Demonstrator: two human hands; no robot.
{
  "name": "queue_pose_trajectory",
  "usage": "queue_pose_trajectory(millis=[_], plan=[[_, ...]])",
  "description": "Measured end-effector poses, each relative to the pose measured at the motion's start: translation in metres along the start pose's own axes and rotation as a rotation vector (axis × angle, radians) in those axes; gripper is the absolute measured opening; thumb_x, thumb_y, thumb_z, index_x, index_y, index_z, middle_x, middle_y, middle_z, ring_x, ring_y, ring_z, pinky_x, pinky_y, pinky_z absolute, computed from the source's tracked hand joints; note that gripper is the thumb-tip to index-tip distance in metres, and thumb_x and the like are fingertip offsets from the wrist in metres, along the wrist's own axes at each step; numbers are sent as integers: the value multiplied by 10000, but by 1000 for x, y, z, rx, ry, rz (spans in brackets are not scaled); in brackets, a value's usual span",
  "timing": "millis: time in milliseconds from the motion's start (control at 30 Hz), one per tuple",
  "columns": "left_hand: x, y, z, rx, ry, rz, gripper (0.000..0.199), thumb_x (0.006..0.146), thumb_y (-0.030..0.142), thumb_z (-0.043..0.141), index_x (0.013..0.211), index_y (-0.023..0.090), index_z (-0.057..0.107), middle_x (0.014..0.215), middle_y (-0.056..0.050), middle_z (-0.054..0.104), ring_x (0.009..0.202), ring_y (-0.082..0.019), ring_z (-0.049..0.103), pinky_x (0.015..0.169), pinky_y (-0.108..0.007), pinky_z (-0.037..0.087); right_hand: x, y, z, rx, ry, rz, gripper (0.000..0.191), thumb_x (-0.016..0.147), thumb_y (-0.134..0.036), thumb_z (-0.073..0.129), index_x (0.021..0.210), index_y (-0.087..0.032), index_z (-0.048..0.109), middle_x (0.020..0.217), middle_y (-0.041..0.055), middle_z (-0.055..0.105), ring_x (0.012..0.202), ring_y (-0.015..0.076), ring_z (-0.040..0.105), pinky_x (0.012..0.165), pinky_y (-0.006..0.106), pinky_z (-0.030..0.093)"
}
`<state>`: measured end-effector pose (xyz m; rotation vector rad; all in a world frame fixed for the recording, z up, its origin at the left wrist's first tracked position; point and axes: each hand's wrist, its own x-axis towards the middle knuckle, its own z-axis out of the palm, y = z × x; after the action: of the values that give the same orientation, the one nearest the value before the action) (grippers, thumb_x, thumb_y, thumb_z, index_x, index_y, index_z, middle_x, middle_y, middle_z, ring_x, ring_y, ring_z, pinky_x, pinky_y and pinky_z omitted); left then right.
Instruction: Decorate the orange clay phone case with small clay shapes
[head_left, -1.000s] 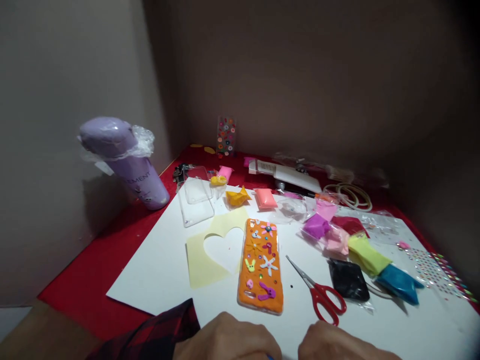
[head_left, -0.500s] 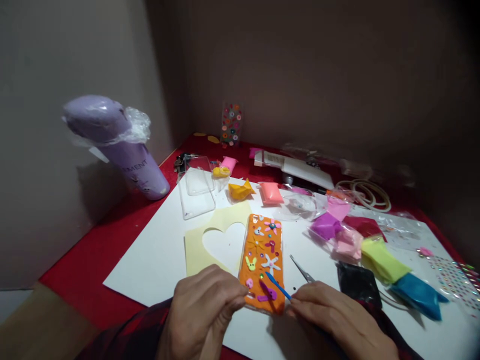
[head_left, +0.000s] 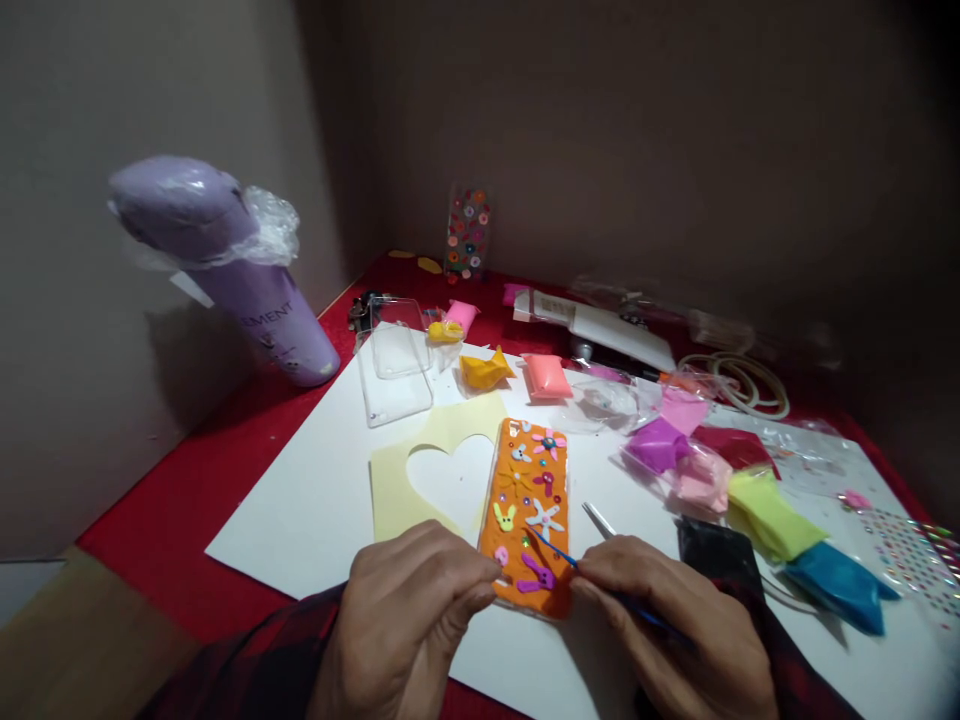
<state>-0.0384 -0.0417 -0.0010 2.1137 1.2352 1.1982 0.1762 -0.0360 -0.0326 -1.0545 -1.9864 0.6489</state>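
Note:
An orange phone case (head_left: 517, 545) decorated with clay flowers, bunnies and small gems lies on the white board (head_left: 300, 500). My right hand (head_left: 675, 620) pinches a thin blue tool (head_left: 553, 549), its tip over the lower middle of the case, close to the white flower. My left hand (head_left: 412, 610) is closed at the case's lower left edge, thumb and fingers pressed together; whatever lies between them is too hidden to name. Metal tweezers (head_left: 598, 518) lie just beyond my right hand. Left of the case is yellow paper (head_left: 390, 500) with a heart-shaped cutout.
Clear cases (head_left: 395, 390), an orange-yellow packet (head_left: 486, 370) and a coral packet (head_left: 547, 377) lie behind. Purple (head_left: 656, 445), yellow-green (head_left: 772, 515) and blue (head_left: 844, 585) packets are at right, near a gem sheet (head_left: 907, 550). A purple bottle (head_left: 274, 320) leans at left.
The blue tool's tip has shifted slightly left and up on the case, and my right hand has moved a little upward with it. The view has shifted slightly.

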Motion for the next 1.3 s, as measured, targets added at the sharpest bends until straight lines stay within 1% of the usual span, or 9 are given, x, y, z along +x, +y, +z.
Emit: queue_pose_trajectory(millis=[167,367,467,733,800,933,1067,1167,1300], plan=[[-3,0,-2,-1,-20,-16,117,847,114,502,826,138,614,688,-9,631,628,-97,574,568,-208,434,-2,3,4,-20,-7,-67,181,799,-45,536,906,-178,595,769,33,654,732,122,623,631,205,519],[-3,-6,-1,3,-5,56,115,867,157,484,856,157,598,698,-1,639,643,-99,588,578,-205,439,1,3,4,-46,-19,-93,156,802,-67,540,891,-179,602,759,27,666,709,115,628,608,189,523],[0,-5,0,27,2,13,116,872,155,479,858,160,594,713,-1,645,657,-99,595,590,-203,442,2,2,3,-63,-5,-83,149,807,-70,529,878,-175,608,760,32,665,719,113,629,620,184,523],[-3,-7,2,64,18,52,130,883,200,471,832,170,587,698,8,652,659,-102,606,583,-206,446,3,2,6,-60,-27,-144,162,783,-35,533,879,-145,605,721,53,640,700,129,611,603,217,523],[-3,-7,2,80,13,35,127,880,198,476,828,169,589,701,8,656,656,-102,610,580,-203,452,2,3,5,-52,-24,-126,164,785,-33,527,877,-148,601,724,53,641,702,129,612,602,216,520],[-1,-2,0,97,45,60,148,886,220,464,836,175,597,700,5,668,655,-111,622,559,-203,463,0,2,3,-62,21,-72,165,797,-51,525,875,-177,596,743,39,655,721,122,625,622,204,515],[1,2,-2,136,29,10,141,877,225,483,817,179,603,695,2,672,657,-123,630,548,-213,465,1,1,3,-79,-41,-73,156,797,-56,528,861,-182,593,722,34,645,692,130,626,602,219,517],[1,2,-2,132,32,25,145,880,221,478,817,178,600,695,2,671,656,-121,627,553,-215,461,2,0,2,-49,-65,-46,166,801,-51,512,867,-183,589,738,42,644,698,140,627,603,235,516],[1,0,0,125,21,22,141,877,209,484,813,168,602,687,-2,665,655,-118,622,553,-214,450,-1,0,-1,97,47,101,114,804,-87,550,810,-198,576,717,26,634,653,132,617,558,220,503]])
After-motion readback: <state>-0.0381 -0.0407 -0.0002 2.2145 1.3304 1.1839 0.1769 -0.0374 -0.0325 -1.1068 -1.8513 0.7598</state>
